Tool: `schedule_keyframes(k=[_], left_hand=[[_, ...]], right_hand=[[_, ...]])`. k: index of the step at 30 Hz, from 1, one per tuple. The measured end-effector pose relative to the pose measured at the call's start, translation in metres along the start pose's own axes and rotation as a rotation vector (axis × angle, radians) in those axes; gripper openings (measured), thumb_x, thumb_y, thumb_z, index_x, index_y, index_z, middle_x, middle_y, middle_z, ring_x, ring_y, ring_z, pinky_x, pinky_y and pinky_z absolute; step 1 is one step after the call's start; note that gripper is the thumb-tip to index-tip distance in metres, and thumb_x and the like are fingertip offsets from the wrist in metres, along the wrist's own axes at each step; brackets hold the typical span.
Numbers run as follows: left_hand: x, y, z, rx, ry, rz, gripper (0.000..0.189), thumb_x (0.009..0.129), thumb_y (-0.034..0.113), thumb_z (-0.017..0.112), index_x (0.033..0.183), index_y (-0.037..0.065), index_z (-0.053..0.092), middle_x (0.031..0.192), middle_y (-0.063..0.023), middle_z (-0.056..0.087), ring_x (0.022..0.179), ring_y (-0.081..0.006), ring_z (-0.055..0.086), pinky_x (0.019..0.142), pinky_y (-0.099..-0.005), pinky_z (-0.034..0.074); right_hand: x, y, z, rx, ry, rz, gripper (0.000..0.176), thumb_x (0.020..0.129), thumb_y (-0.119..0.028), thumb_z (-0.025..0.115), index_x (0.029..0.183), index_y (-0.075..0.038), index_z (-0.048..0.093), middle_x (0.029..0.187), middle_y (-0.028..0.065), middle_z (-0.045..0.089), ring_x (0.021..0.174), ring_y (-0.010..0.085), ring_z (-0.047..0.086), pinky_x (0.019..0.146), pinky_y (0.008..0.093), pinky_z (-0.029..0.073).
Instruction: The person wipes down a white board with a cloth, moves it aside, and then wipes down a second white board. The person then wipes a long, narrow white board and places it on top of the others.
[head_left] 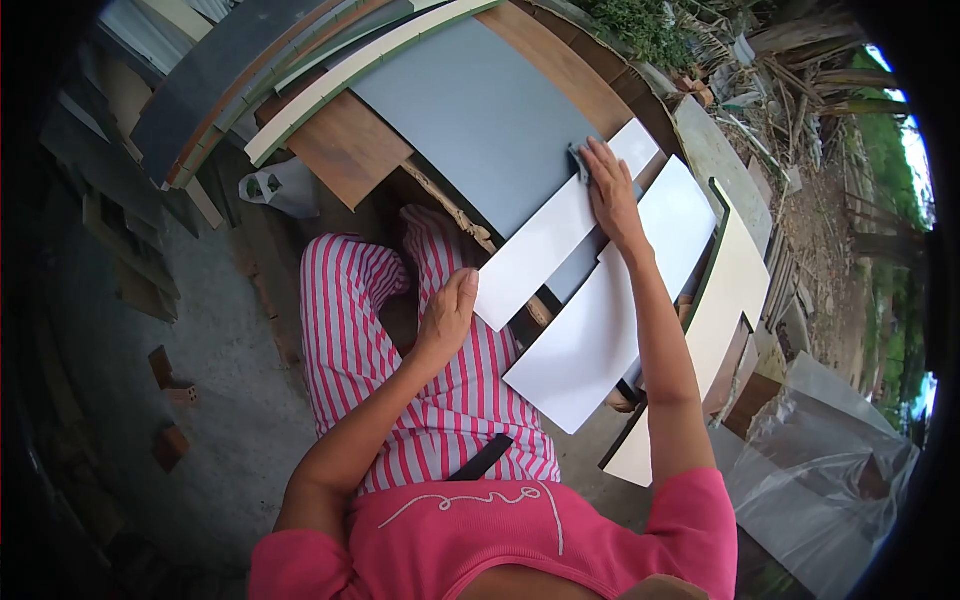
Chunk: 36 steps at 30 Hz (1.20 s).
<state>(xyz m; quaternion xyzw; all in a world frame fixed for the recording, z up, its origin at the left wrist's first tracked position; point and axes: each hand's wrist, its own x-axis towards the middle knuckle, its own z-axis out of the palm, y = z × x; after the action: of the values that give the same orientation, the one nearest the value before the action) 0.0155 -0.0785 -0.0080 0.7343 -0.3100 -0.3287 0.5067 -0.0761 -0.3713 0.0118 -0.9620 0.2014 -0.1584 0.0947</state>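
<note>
A long, narrow white panel lies slantwise across a large grey board. My left hand is at the panel's near left end, fingers closed along its edge; the fingertips are partly hidden. Toward the far end, my right hand lies over the panel, its fingers bent onto a small dark object at the panel's edge. Most of that object is covered, so its kind cannot be made out. A wider white panel rests just right of the narrow one, under my right forearm.
Cream boards lie to the right, beside clear plastic sheeting. Brown wooden boards and dark panels are stacked at upper left. A white plastic bag sits near my knee. Brick pieces lie on the concrete floor.
</note>
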Motion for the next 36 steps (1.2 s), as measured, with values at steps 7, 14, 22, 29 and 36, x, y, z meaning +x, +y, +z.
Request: schedule_keyframes(k=[7, 14, 22, 29, 36], left_hand=[[-0.004, -0.004, 0.002, -0.014, 0.077, -0.010, 0.051, 0.100, 0.041, 0.030, 0.109, -0.003, 0.054, 0.090, -0.0261, 0.060, 0.085, -0.0421, 0.059, 0.071, -0.0433, 0.046], [0.001, -0.009, 0.004, -0.045, 0.010, -0.014, 0.051, 0.099, 0.042, 0.031, 0.108, -0.002, 0.053, 0.087, -0.0239, 0.060, 0.082, -0.0405, 0.059, 0.070, -0.0423, 0.046], [0.000, -0.001, 0.000, -0.010, -0.003, -0.015, 0.052, 0.100, 0.042, 0.030, 0.110, -0.004, 0.053, 0.087, -0.0249, 0.061, 0.082, -0.0407, 0.060, 0.072, -0.0424, 0.046], [-0.003, -0.005, 0.002, -0.014, 0.072, -0.008, 0.050, 0.099, 0.040, 0.032, 0.110, -0.004, 0.054, 0.090, -0.0254, 0.061, 0.086, -0.0414, 0.060, 0.073, -0.0431, 0.047], [-0.002, -0.003, 0.002, -0.048, 0.023, -0.028, 0.049, 0.099, 0.039, 0.032, 0.109, -0.003, 0.054, 0.090, -0.0259, 0.061, 0.086, -0.0423, 0.059, 0.072, -0.0439, 0.047]], right_hand=[[0.048, 0.086, 0.010, -0.017, 0.226, 0.271, 0.047, 0.082, 0.006, 0.038, 0.126, -0.001, 0.049, 0.134, 0.0194, 0.046, 0.123, 0.0350, 0.044, 0.104, 0.0384, 0.036], [-0.066, -0.150, -0.007, 0.332, -0.130, -0.086, 0.055, 0.078, 0.008, 0.057, 0.130, -0.008, 0.048, 0.138, 0.0094, 0.043, 0.129, 0.0280, 0.039, 0.109, 0.0438, 0.031], [-0.015, -0.020, 0.001, -0.030, 0.058, 0.118, 0.047, 0.084, 0.004, 0.050, 0.128, -0.014, 0.047, 0.140, 0.0048, 0.042, 0.132, 0.0266, 0.037, 0.108, 0.0517, 0.025], [0.058, 0.099, 0.004, -0.182, 0.122, 0.425, 0.043, 0.082, 0.002, 0.039, 0.123, -0.003, 0.052, 0.133, 0.0121, 0.048, 0.119, 0.0340, 0.047, 0.097, 0.0443, 0.041], [-0.059, -0.128, 0.001, 0.103, -0.012, 0.102, 0.051, 0.080, 0.006, 0.050, 0.130, -0.006, 0.047, 0.141, 0.0131, 0.040, 0.133, 0.0315, 0.033, 0.110, 0.0465, 0.024]])
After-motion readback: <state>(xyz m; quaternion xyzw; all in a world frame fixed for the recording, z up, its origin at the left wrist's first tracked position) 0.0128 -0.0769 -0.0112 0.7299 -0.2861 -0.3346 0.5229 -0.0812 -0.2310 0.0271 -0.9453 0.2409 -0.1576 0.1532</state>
